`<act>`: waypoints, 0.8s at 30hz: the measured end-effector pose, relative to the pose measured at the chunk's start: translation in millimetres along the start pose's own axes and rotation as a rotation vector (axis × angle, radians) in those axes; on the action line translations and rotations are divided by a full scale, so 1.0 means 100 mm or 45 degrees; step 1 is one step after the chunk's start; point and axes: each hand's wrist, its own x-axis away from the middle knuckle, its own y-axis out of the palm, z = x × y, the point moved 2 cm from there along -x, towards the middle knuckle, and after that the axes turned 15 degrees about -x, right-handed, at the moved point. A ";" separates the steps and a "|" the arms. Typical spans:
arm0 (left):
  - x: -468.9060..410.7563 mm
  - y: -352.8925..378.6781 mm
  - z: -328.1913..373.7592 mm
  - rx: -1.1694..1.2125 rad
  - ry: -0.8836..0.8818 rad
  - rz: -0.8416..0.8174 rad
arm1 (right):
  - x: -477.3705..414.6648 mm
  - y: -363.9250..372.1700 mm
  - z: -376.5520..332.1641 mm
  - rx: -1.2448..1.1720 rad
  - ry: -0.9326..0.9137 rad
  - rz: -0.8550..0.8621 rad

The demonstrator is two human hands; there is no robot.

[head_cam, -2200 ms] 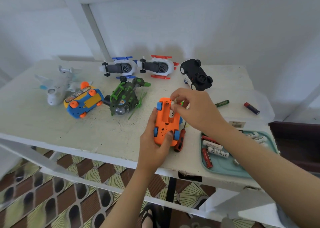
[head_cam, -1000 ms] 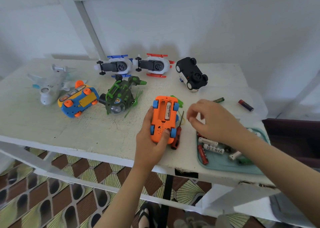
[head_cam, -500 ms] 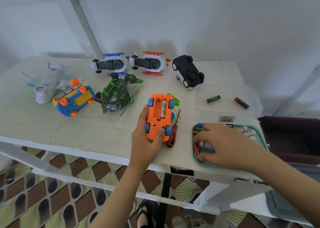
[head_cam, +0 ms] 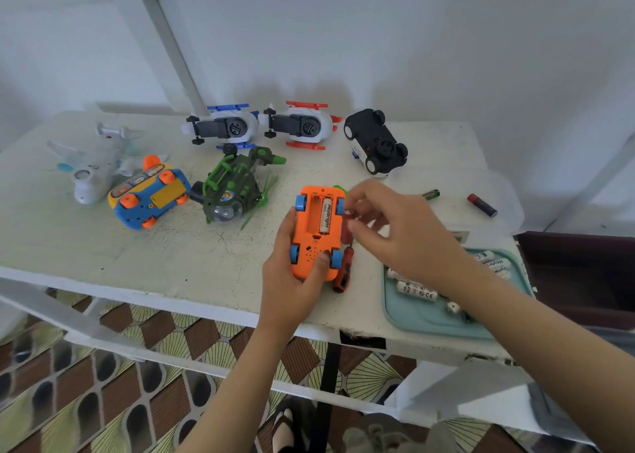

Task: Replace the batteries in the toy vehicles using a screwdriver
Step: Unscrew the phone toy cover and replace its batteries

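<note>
Fig.: bright, even, diffuse light; back-row toys [head_cam: 302, 126] cast soft shadows up the wall [head_cam: 343, 57], and the pale desk [head_cam: 86, 246] looks slightly washed out at left. Wide-angle lens bows the desk's front edge. The right hand [head_cam: 405, 236] is soft w/ motion blur, and the floor [head_cam: 103, 401] smears toward the bottom corners.

Goes bare-armed, left hand [head_cam: 291, 282] and forearm at lower centre of the frame, right hand [head_cam: 403, 237] and forearm at lower right, uncovered up to the frame edge. Wears, at bottom centre, what may be a dark-strapped sandal [head_cam: 287, 432], blurred there.
</note>
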 end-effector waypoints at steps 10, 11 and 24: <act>0.00 -0.01 -0.03 0.051 -0.041 -0.006 | -0.24 0.34 0.13 0.543 -0.498 -0.149; -0.01 -0.01 -0.03 0.049 -0.043 0.000 | -0.23 0.35 0.16 0.570 -0.543 -0.176; 0.00 -0.02 -0.01 0.134 -0.028 0.025 | -0.36 0.37 0.27 0.196 0.098 0.079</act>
